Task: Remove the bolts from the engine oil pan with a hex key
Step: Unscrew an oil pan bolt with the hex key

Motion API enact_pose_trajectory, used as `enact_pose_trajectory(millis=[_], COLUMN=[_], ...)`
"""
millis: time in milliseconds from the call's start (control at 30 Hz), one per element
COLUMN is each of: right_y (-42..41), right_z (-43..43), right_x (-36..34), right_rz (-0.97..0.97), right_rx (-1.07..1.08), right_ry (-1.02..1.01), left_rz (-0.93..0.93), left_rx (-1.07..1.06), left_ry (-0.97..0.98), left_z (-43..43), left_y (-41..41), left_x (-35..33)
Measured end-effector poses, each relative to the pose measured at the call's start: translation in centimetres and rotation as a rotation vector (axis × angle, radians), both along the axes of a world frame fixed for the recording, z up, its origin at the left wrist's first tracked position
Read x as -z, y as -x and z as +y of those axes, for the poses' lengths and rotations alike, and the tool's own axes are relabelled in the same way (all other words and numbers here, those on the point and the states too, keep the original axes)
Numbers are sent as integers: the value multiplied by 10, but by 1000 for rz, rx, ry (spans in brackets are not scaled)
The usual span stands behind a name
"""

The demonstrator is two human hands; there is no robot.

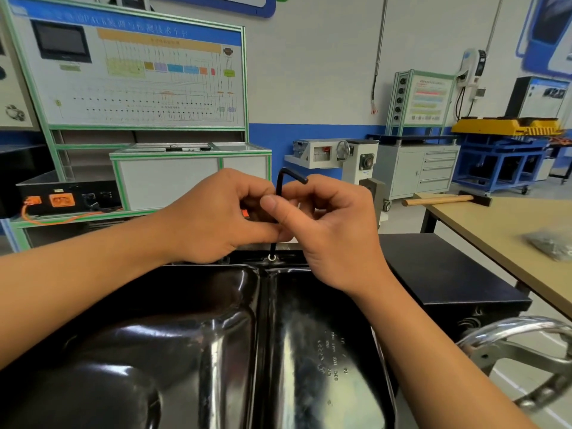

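The black L-shaped steel hex key [279, 193] is pinched upright by the left hand [216, 218] and right hand [328, 230], its tip seated in a silver bolt [272, 258] on the glossy black oil pan [216, 335]

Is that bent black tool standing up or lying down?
Standing up. The hex key points straight down into a bolt; the left hand and right hand pinch it.

Oil pan [216, 335]: black metal, high gloss, smooth, mirror-like glare streaks; stamped lettering on right half. Hex key [280, 187] at pan's far edge: dark metal, matt. Bolt [272, 258] under it: bright bare metal. Right of pan: block [439, 267], matt black top; handwheel [510, 329], polished chrome. Farther right of pan: bench [495, 224], matt tan wood-look top; hammer handle [439, 200], pale smooth wood.
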State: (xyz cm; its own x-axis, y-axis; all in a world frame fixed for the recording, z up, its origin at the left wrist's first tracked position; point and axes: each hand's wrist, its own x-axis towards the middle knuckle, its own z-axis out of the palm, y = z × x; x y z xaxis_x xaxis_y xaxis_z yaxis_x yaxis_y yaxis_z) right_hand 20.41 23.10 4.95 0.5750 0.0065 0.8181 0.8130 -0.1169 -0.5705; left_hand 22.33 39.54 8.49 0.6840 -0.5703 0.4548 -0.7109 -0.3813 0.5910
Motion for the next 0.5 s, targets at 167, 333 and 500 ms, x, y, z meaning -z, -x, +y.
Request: enact_pose_trajectory(millis=[167, 333, 500], right_y=[1, 0, 3], right_z=[-1, -6, -3], right_x=[-1, -1, 0], right_rz=[-27, -54, -30], right_rx=[0, 17, -22], right_ry=[139, 247, 103], left_rz=[85, 51, 32], left_rx=[85, 71, 33], left_ry=[14, 13, 42], left_z=[7, 7, 2], left_y=[3, 2, 3], left_x=[-1, -3, -2])
